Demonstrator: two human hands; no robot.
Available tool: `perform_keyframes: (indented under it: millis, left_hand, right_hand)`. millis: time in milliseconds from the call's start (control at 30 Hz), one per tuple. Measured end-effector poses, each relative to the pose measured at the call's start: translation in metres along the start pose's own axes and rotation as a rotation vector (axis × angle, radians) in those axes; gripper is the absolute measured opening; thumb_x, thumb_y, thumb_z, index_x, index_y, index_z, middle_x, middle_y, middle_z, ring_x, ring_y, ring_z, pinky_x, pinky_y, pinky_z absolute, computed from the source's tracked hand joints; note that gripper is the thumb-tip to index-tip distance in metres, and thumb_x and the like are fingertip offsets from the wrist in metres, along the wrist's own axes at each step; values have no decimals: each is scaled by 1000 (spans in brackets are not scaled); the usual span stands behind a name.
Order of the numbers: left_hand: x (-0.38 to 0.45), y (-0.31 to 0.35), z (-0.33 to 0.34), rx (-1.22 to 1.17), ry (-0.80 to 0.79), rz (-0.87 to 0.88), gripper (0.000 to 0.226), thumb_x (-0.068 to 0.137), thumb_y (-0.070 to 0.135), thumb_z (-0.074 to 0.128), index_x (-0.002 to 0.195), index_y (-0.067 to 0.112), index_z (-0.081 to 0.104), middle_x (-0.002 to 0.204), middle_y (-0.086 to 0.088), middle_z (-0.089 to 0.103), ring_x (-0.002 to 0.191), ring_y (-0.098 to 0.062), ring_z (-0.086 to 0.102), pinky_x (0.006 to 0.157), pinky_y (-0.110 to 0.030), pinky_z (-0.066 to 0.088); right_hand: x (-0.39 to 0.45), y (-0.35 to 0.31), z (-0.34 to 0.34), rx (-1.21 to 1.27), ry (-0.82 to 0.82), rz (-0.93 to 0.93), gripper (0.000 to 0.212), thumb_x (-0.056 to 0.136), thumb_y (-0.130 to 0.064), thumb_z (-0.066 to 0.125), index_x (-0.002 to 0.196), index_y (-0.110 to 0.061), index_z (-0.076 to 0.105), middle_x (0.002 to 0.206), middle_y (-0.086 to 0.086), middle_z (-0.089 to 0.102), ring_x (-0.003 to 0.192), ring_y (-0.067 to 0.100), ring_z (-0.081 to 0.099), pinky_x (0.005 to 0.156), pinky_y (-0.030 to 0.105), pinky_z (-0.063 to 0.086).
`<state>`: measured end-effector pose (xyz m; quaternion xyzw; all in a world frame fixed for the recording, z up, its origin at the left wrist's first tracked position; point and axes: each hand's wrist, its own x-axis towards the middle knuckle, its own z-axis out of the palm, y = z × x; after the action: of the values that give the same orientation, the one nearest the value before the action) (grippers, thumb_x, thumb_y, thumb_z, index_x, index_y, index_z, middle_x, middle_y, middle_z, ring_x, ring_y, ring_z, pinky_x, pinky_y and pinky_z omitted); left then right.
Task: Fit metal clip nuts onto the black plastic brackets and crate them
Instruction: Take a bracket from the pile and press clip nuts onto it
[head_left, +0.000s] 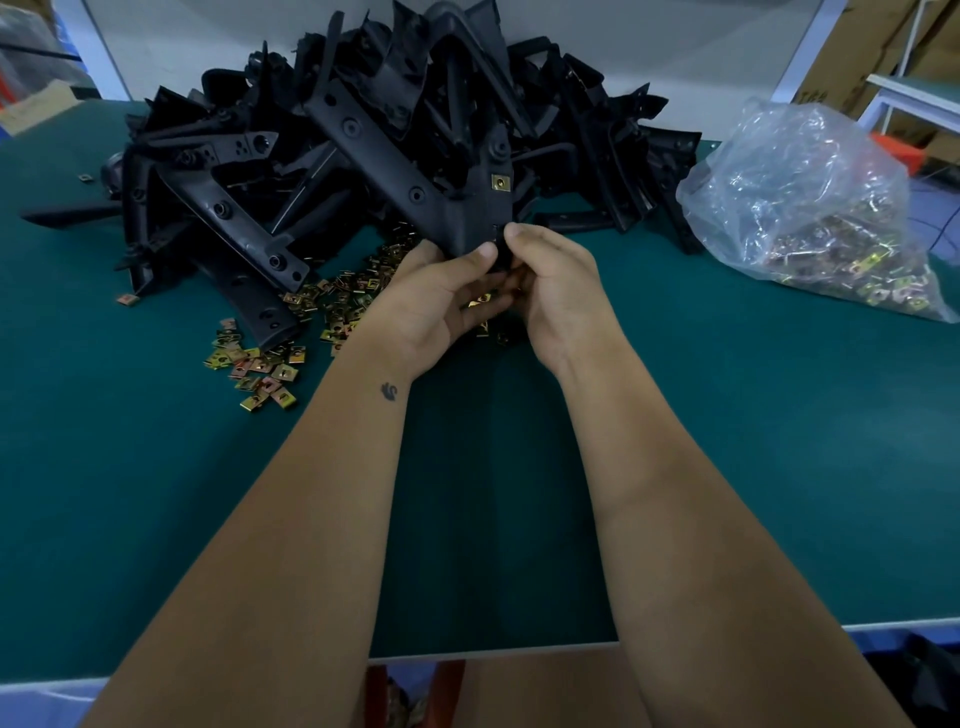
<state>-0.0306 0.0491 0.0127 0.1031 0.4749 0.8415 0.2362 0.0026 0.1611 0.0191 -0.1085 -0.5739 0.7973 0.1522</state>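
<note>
While both hands work, a green bench (727, 415) carries the parts; cardboard boxes (852, 62) stand behind.
Bracket pile (291, 171) and loose clip nuts (270, 369) left, bag (810, 208) of nuts right. Left hand (441, 306) and right hand (556, 296) grip the lower tip of a raised bracket (415, 171); one nut (500, 182) already sits on it. Anything pinched between the fingers is hidden.

The brackets (395, 156) are matt black plastic, faintly textured. The loose clip nuts (265, 371) are shiny yellowish metal. They lie on a smooth, matt green table mat (727, 441) near a glossy, crinkled clear plastic bag (800, 171).
</note>
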Motion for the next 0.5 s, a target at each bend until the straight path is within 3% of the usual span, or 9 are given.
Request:
perform_keyframes:
  millis: [100,233,367,500]
  left_hand:
    - [-2,1,0,46,1,-10,33,97,8,59,127,2,46,104,-10,68,81,-17,68,72,-34,60]
    - [-5,3,1,111,28,-35,53,98,12,59,141,-9,38,121,-18,61,98,-24,63,71,-35,61]
    - [-7,6,0,156,-10,-53,56,99,16,57,143,-10,36,119,-19,57,100,-26,57,65,-31,59]
    - [-6,7,0,170,-47,-73,44,100,16,53,137,-7,46,106,-14,61,82,-17,60,64,-30,59]
  right_hand:
    - [0,2,0,-26,0,2,21,96,-13,59,75,-15,62,72,3,60,64,16,54,59,28,47]
    - [0,2,-2,-59,7,3,22,95,-14,60,73,-16,62,73,4,56,66,17,50,57,28,44]
    - [-1,1,-2,-33,0,15,23,95,-14,60,72,-15,60,67,1,53,59,13,46,53,26,42]
    - [-1,0,-3,-34,-10,26,25,95,-13,59,70,-15,58,65,1,52,56,12,44,55,29,41]
